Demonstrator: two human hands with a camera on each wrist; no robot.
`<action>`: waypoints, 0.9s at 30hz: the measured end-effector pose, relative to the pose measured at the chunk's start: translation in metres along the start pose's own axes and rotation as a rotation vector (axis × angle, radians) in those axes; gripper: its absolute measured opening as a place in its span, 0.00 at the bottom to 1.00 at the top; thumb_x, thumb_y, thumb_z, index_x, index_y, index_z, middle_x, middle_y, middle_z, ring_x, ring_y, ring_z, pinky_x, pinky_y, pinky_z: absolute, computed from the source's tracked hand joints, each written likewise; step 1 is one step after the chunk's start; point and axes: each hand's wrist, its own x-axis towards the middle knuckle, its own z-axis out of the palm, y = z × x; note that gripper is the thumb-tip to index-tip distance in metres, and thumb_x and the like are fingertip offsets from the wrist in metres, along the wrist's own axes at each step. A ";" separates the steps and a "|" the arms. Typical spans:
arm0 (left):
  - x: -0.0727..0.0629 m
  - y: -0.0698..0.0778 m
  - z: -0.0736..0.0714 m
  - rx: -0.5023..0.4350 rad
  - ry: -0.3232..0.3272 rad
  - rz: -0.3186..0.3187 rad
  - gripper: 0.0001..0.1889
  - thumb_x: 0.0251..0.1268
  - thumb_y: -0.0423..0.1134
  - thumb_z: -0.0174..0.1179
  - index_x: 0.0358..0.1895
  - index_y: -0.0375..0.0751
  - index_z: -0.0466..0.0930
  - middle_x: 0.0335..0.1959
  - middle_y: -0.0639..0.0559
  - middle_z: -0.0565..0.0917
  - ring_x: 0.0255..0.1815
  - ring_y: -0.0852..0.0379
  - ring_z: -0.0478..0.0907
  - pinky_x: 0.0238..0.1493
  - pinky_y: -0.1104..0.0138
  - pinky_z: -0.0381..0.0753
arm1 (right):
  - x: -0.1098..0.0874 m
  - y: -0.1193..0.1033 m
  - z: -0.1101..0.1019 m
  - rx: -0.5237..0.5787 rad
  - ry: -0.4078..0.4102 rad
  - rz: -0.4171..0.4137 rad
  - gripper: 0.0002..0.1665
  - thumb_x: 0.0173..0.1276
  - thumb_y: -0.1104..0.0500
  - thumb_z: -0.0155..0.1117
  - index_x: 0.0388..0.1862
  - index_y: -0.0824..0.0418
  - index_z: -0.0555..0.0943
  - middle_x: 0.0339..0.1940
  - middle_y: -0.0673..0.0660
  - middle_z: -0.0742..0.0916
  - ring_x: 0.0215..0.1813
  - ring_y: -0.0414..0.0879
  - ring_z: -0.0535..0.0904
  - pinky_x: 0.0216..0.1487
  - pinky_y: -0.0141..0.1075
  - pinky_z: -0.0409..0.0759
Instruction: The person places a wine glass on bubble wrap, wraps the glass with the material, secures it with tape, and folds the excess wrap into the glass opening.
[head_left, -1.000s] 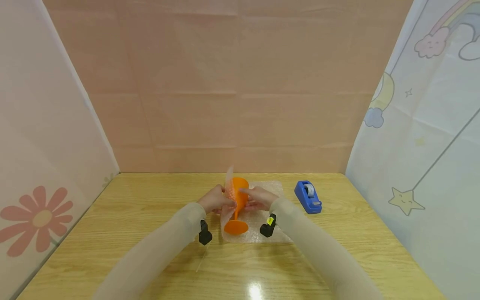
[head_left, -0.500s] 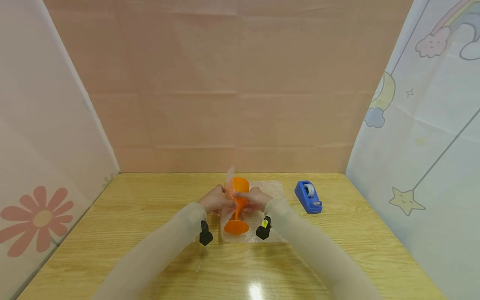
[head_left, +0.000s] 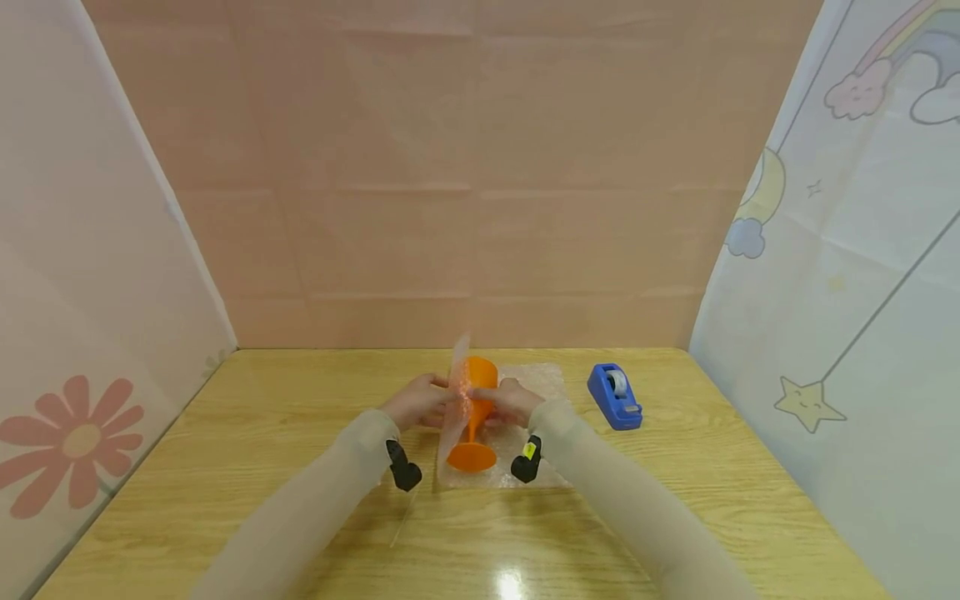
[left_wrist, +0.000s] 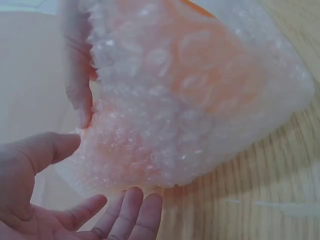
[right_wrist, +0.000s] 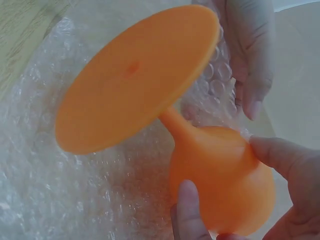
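An orange plastic goblet [head_left: 472, 457] lies on a sheet of bubble wrap [head_left: 538, 382], its round foot towards me and its bowl away. The left side of the sheet stands folded up against the bowl. My right hand [head_left: 516, 402] grips the bowl [right_wrist: 225, 175], thumb on one side and fingers on the other; its index finger reaches to the raised wrap. At the outer side of that flap is my left hand [head_left: 416, 402]. Its thumb and fingers [left_wrist: 131, 212] are spread apart and extended at the wrap's edge, the thumb tip close to the right finger.
A blue tape dispenser [head_left: 615, 397] with a roll of clear tape stands on the wooden table [head_left: 315, 375] to the right of the wrap. A thin clear strip [head_left: 403, 521] lies near the left forearm. Fabric panels enclose the back and sides.
My right hand has shifted left over the bowl, its finger now at the raised wrap. My left hand has loosened from the flap and drawn slightly left.
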 end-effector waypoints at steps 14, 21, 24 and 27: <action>0.002 -0.009 0.004 -0.104 -0.025 -0.099 0.17 0.68 0.40 0.56 0.53 0.31 0.77 0.37 0.45 0.83 0.35 0.54 0.82 0.40 0.61 0.84 | 0.002 0.004 -0.004 0.057 -0.026 0.013 0.29 0.68 0.52 0.63 0.54 0.71 0.65 0.42 0.58 0.76 0.32 0.44 0.79 0.45 0.38 0.84; 0.005 -0.009 0.005 -0.117 -0.030 -0.122 0.18 0.70 0.41 0.55 0.55 0.32 0.74 0.39 0.44 0.83 0.36 0.52 0.82 0.39 0.62 0.84 | 0.003 0.005 -0.007 0.093 -0.050 0.028 0.29 0.68 0.52 0.64 0.55 0.71 0.65 0.43 0.59 0.76 0.32 0.45 0.79 0.44 0.36 0.84; 0.006 -0.008 0.004 -0.137 -0.043 -0.118 0.20 0.71 0.42 0.54 0.58 0.31 0.70 0.42 0.43 0.82 0.38 0.52 0.81 0.41 0.61 0.84 | 0.004 0.006 -0.007 0.109 -0.068 0.017 0.25 0.69 0.54 0.62 0.52 0.71 0.68 0.38 0.58 0.79 0.30 0.43 0.79 0.40 0.34 0.84; 0.007 -0.006 0.003 -0.120 -0.056 -0.104 0.20 0.72 0.42 0.54 0.58 0.31 0.69 0.42 0.43 0.82 0.38 0.52 0.82 0.42 0.60 0.83 | 0.005 0.006 -0.007 0.131 -0.084 0.014 0.22 0.69 0.55 0.61 0.51 0.72 0.69 0.35 0.57 0.81 0.30 0.43 0.80 0.40 0.34 0.84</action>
